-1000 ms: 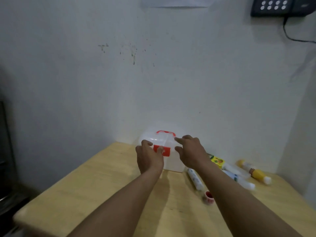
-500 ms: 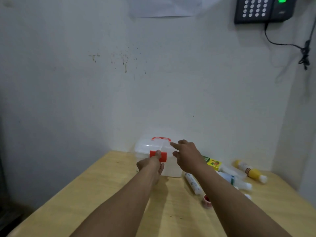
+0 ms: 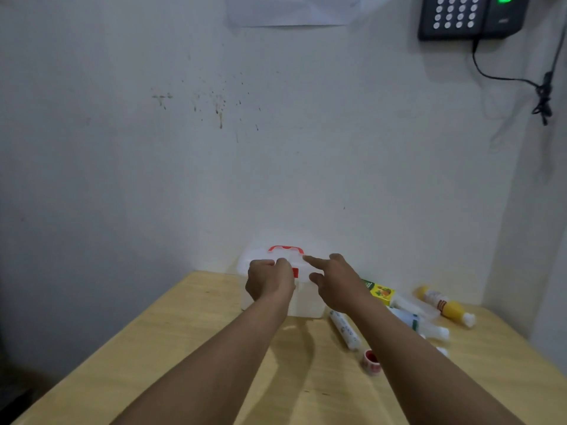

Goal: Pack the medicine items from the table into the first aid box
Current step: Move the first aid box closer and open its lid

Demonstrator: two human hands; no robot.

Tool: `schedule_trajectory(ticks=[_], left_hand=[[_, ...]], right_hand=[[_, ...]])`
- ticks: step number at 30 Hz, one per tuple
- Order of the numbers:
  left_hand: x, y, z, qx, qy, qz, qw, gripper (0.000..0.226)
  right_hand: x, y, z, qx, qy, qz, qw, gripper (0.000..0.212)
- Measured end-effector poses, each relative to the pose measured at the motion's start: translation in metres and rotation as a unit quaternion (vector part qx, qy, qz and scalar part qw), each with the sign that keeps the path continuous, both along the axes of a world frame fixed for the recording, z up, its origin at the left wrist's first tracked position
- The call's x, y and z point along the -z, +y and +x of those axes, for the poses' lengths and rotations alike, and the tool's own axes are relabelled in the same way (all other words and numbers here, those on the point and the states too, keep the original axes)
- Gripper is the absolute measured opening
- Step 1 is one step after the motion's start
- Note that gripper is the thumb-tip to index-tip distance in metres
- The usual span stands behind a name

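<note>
Head view: at frame centre the left hand [image 3: 270,282] grasps the first aid box [image 3: 306,305] at its red latch [image 3: 295,272]. Right hand [image 3: 337,283] is unclenched, forefinger touching the lid.

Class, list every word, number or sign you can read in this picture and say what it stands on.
None can be read.
Yellow-green box: fruit picture, print blurred.
Yellow bottle, white tube: labels too small.
Wall keypad: keys blank dots, green light.
Wall paper: no legible text.

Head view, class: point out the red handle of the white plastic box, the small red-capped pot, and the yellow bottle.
Red box handle [image 3: 286,248], head view, top bar.
Small red-capped pot [image 3: 371,360], head view, rim.
Yellow bottle [image 3: 451,308], head view, body.
</note>
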State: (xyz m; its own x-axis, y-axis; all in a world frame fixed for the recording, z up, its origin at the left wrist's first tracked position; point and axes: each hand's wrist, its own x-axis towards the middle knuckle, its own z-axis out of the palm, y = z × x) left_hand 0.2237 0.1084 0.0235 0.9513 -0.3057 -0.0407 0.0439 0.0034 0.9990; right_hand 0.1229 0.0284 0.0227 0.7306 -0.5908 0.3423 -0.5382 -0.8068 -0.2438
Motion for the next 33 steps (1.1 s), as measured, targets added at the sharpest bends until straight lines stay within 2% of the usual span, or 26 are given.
schedule_trajectory(ticks=[3, 6, 9, 11, 12, 14, 17, 22, 25, 28, 31, 33], left_hand=[[0.0, 0.012, 0.004, 0.016, -0.122, 0.043, 0.992, 0.009], [0.009, 0.02, 0.02, -0.01, -0.218, 0.112, 0.969, 0.041], [0.018, 0.022, 0.04, -0.042, -0.238, 0.146, 0.959, 0.081], [0.023, 0.021, 0.055, 0.006, -0.204, 0.157, 0.966, 0.104], [0.024, 0.021, 0.06, 0.042, -0.182, 0.157, 0.97, 0.108], [0.026, 0.021, 0.067, 0.082, -0.182, 0.158, 0.967, 0.101], [0.022, 0.026, 0.065, 0.067, -0.222, 0.155, 0.96, 0.089], [0.01, 0.031, 0.067, 0.049, -0.238, 0.162, 0.956, 0.102], [-0.003, 0.03, 0.07, 0.037, -0.236, 0.148, 0.96, 0.097], [-0.02, 0.026, 0.075, 0.021, -0.236, 0.128, 0.963, 0.072], [-0.032, 0.024, 0.08, 0.03, -0.205, 0.074, 0.975, 0.04], [-0.036, 0.022, 0.085, 0.048, -0.203, 0.065, 0.976, 0.016]], right_hand=[[0.001, -0.001, -0.001, -0.008, -0.012, 0.016, 1.0, 0.053], [0.005, -0.006, 0.002, -0.007, -0.024, 0.034, 0.999, 0.052], [0.009, -0.007, 0.004, 0.012, -0.068, 0.073, 0.995, 0.052], [0.012, -0.008, 0.003, 0.037, -0.121, 0.126, 0.984, 0.058], [0.015, -0.009, 0.002, 0.047, -0.145, 0.15, 0.977, 0.061], [0.019, -0.01, 0.0, 0.062, -0.181, 0.192, 0.962, 0.065], [0.018, -0.006, -0.006, 0.07, -0.207, 0.197, 0.956, 0.064], [0.016, -0.003, -0.01, 0.072, -0.253, 0.183, 0.947, 0.065], [0.01, -0.001, -0.007, 0.078, -0.315, 0.207, 0.923, 0.058], [-0.001, 0.001, -0.003, 0.07, -0.369, 0.205, 0.904, 0.048], [-0.011, -0.003, 0.002, 0.045, -0.376, 0.231, 0.896, 0.042], [-0.014, -0.006, 0.004, 0.014, -0.364, 0.273, 0.891, 0.049]])
